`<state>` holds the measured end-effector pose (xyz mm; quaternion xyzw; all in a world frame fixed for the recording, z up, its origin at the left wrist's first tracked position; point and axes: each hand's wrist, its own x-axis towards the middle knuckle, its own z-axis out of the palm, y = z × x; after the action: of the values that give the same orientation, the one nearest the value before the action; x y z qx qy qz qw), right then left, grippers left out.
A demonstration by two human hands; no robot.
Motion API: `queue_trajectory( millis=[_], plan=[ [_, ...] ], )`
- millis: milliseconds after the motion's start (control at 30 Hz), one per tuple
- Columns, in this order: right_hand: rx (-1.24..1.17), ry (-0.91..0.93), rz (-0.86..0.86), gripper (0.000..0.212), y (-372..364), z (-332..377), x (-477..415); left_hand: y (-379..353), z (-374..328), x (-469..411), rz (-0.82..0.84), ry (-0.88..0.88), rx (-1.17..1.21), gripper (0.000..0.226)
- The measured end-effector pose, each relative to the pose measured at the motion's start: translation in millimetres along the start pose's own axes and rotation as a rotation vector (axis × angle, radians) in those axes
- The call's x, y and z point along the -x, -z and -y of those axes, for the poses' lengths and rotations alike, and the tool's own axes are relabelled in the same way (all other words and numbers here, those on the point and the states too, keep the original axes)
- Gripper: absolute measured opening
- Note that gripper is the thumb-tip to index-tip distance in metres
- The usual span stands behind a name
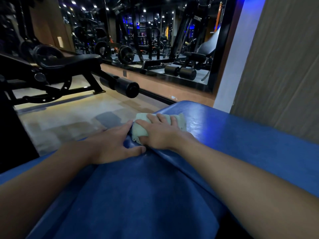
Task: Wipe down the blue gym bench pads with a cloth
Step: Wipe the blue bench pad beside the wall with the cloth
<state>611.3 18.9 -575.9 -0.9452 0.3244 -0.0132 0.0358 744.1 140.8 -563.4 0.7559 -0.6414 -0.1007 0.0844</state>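
Two blue bench pads fill the lower view: a near pad [138,195] and a far pad [241,135] that meets it at a seam. A folded pale green cloth [141,130] lies on the far pad's left end, close to the seam. My right hand [160,133] presses flat on the cloth, fingers spread over it. My left hand [112,145] rests on the near pad's left edge, thumb by the seam and fingers touching the cloth's side.
A black adjustable bench [57,66] with foam rollers [126,87] stands on the tan floor at left. A wall mirror [155,40] reflects racks and weight plates. A grey wall panel [284,66] rises right behind the far pad.
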Motion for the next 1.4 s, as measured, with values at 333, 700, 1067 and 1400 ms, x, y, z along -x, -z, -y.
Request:
queue_trajectory(
  millis=[333,700,1067,1400],
  plan=[
    [-0.017,-0.066,0.021,0.061,-3,-20,75,-4,-29,8,0.022,-0.041,-0.082,0.067],
    [-0.009,-0.161,-0.018,0.059,0,-37,187,-11,-101,34,0.074,-0.236,-0.156,0.07],
    [0.239,-0.282,-0.231,0.079,-28,-50,306,-51,-169,35,0.129,-0.364,-0.278,0.112],
    [0.326,-0.394,-0.329,0.079,-38,-50,345,-66,-192,42,0.095,-0.439,-0.299,0.102]
  ],
)
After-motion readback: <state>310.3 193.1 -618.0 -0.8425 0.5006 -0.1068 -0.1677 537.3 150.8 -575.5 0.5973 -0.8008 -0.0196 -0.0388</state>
